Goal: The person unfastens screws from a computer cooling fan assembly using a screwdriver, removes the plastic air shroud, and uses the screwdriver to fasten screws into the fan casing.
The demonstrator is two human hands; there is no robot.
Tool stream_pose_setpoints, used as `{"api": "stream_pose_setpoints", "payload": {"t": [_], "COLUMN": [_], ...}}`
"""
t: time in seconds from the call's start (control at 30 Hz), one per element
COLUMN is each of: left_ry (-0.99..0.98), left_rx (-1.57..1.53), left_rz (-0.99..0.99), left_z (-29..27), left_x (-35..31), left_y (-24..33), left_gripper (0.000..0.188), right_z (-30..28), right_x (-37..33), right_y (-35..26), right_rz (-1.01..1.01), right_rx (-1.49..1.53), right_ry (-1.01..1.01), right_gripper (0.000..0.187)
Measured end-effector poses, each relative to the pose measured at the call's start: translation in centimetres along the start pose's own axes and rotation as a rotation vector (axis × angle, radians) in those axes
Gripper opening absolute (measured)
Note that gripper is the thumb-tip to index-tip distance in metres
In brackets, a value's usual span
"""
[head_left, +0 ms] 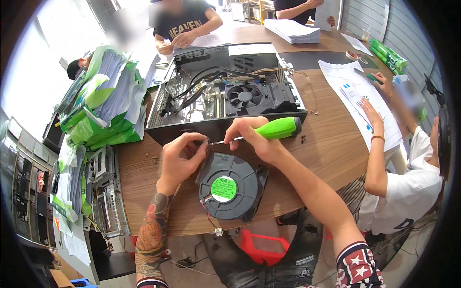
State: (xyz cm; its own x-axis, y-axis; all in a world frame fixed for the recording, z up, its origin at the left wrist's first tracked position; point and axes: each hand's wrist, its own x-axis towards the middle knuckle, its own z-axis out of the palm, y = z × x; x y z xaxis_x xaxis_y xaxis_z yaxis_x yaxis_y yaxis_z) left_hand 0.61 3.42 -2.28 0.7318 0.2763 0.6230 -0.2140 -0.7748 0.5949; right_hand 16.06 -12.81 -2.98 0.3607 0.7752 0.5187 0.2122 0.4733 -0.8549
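My right hand grips a screwdriver with a bright green handle; its shaft points left. At the tip, the thumb and fingertips of my left hand are pinched together. Whatever is between them is too small to make out. Just below both hands, a dark grey blower fan with a round green label lies on the wooden table, its short cable and white connector hanging over the near edge. Behind my hands stands an open black computer case, showing a black cooling fan, cables and memory modules.
Green-wrapped paper bundles are heaped at left, above metal brackets. Small screws lie right of the case. A person at right holds a green-handled tool over a printed sheet. A paper stack and two more people are beyond.
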Motion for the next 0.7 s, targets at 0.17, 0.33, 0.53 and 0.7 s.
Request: {"api": "stream_pose_setpoints", "payload": {"t": [0.17,0.33,0.53,0.7], "left_ry": [0.013,0.001,-0.026,-0.043], "left_rx": [-0.018,-0.018,-0.006,-0.004], "left_rz": [0.026,0.05,0.055,0.068], "left_z": [0.09,-0.21,-0.41,-0.54], "left_x": [0.0,0.17,0.25,0.36], "left_y": [-0.02,-0.07,0.13,0.29], "left_gripper": [0.016,0.017,0.018,0.017], "right_z": [0.16,0.08,0.29,0.15], "right_x": [0.0,-0.04,0.13,0.03], "right_y": [0.0,-0.1,-0.04,-0.15], "right_rz": [0.0,-0.018,-0.011,0.021], "right_rx": [0.003,-0.01,0.017,0.016], "right_ry": [0.013,0.016,0.032,0.037], "right_gripper": [0.048,0.051,0.053,0.056]}}
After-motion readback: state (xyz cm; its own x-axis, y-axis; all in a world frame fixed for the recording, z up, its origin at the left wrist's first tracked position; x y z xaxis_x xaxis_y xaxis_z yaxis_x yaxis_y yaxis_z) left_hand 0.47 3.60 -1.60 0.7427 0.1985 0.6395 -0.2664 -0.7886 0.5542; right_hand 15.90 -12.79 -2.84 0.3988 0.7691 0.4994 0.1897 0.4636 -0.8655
